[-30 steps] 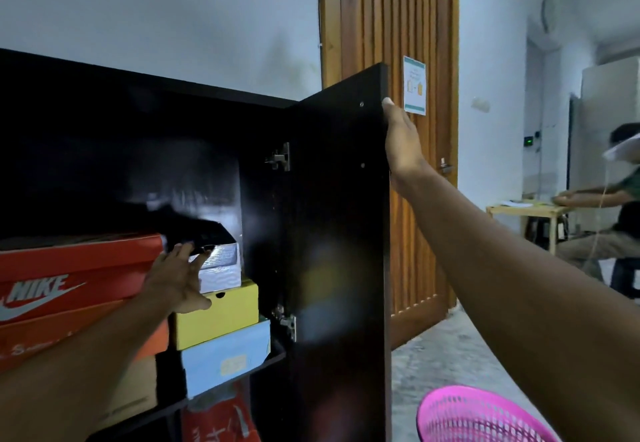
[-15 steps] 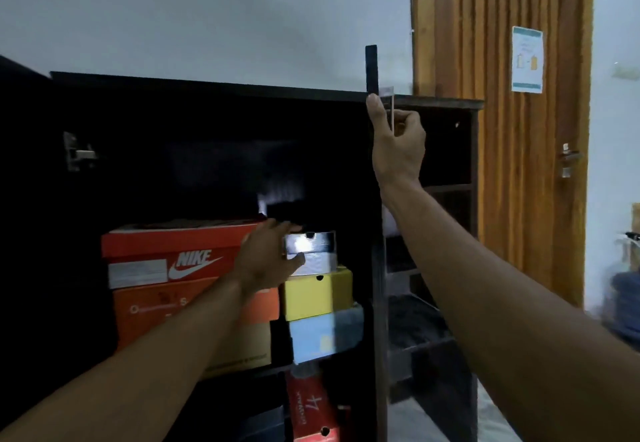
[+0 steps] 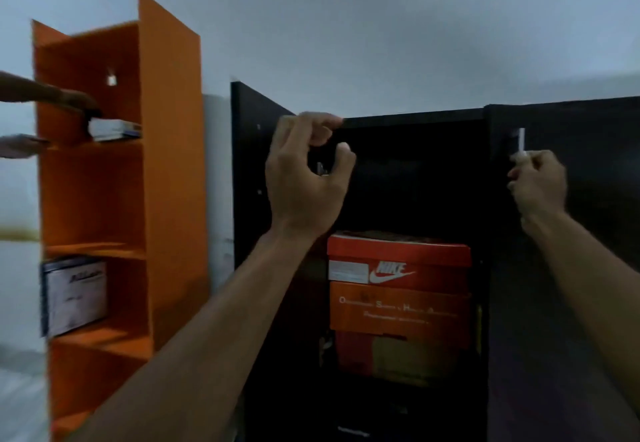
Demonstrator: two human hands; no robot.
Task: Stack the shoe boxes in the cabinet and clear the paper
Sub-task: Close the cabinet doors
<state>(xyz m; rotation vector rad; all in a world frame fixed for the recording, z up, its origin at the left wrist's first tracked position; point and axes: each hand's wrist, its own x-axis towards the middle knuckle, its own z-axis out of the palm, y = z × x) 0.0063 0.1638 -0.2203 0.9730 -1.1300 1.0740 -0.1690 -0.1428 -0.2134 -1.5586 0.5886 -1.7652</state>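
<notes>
Right hand [image 3: 538, 187] pinches door handle [image 3: 520, 142] (left hand [image 3: 304, 178] raised).

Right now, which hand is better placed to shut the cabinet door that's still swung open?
Probably the left hand: it hovers loosely curled beside the open left door, holding nothing. The right hand grips the handle of the right door.
</notes>
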